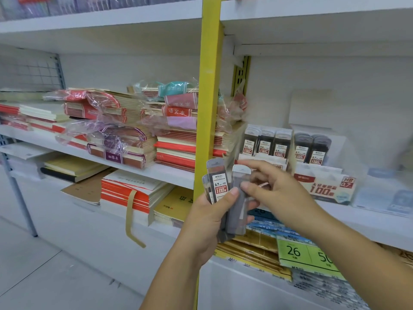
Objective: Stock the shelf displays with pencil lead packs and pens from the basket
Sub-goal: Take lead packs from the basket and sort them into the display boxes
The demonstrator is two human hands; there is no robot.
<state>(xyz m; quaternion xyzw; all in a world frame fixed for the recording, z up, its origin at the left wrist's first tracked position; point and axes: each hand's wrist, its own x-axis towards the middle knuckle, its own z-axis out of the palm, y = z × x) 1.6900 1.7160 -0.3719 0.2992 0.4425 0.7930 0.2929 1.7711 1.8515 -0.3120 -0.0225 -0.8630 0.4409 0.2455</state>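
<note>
The left hand (212, 222) grips a fan of slim dark-grey plastic pencil lead packs (218, 182), fingers curled behind and thumb pressed across the front, just before the white cardboard shelf display (324, 184). The right hand (277, 189) pinches one grey pack (238, 204) near its cap. Pulling it free could drag its neighbours loose. The packs stand near upright, long axis vertical, white caps topmost.

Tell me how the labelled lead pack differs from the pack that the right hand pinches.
The labelled pack shows its front, 0.7 HB and a red 100; the pinched pack shows a plain grey side. Only the left hand grips the labelled pack; the right hand also holds the pinched pack. Both stand nearly upright in the left hand.
</note>
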